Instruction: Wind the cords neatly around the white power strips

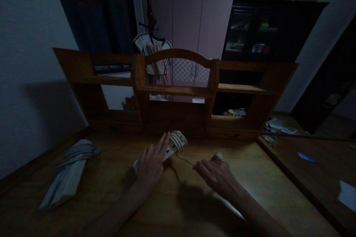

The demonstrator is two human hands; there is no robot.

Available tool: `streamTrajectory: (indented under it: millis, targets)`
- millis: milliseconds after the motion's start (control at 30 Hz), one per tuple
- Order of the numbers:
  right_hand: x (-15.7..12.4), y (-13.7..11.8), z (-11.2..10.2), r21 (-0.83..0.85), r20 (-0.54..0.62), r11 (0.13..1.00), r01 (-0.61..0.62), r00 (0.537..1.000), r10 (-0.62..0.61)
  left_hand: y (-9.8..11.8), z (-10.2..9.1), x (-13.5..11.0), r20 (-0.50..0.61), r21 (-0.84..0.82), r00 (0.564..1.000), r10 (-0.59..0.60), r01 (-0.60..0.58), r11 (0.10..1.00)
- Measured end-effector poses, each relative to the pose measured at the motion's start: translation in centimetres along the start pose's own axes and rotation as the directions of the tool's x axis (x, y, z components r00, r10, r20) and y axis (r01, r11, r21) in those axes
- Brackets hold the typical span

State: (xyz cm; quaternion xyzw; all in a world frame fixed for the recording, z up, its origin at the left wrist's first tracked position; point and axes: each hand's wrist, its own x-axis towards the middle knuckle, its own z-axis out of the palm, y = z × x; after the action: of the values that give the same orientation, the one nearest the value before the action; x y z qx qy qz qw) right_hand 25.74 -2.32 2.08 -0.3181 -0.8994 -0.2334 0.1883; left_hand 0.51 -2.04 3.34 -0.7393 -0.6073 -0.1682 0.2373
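Observation:
A white power strip lies slantwise above the wooden desk, with several turns of its cord wound round the far end. My left hand is closed over its near part, fingers pointing toward the coils. From the coils a loose stretch of cord runs right to my right hand, whose fingers are wrapped round it. A pale end, which looks like the plug, sticks out just beyond the right knuckles. The grip of the right fingertips is partly hidden.
On the left of the desk lies a long white block with grey striped coils round its far end. A wooden shelf unit spans the back. A brown surface with papers adjoins on the right.

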Motion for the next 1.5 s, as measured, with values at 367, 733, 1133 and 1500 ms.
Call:
streamTrajectory:
  millis: [367,733,1133,1500]
  targets:
    - [0.4,1.0,-2.4,-0.001,-0.086,0.995,0.102,0.991,-0.101,0.7,0.9,-0.4,0.082,0.143,0.964,0.254,-0.263,0.954]
    - [-0.6,3.3,-3.8,0.003,-0.093,1.000,0.002,0.996,-0.002,1.7,1.6,-0.8,0.059,0.100,0.914,0.402,-0.407,0.908]
    - [-0.8,4.6,-4.2,0.260,-0.180,0.957,-0.131,0.967,0.182,3.5,-0.9,-2.1,-0.007,-0.097,0.811,0.586,-0.583,0.806]
    - [-0.1,3.2,-3.6,0.738,-0.024,0.618,-0.269,0.905,0.424,3.6,-0.4,-3.4,-0.339,-0.140,0.670,0.661,-0.730,0.669]
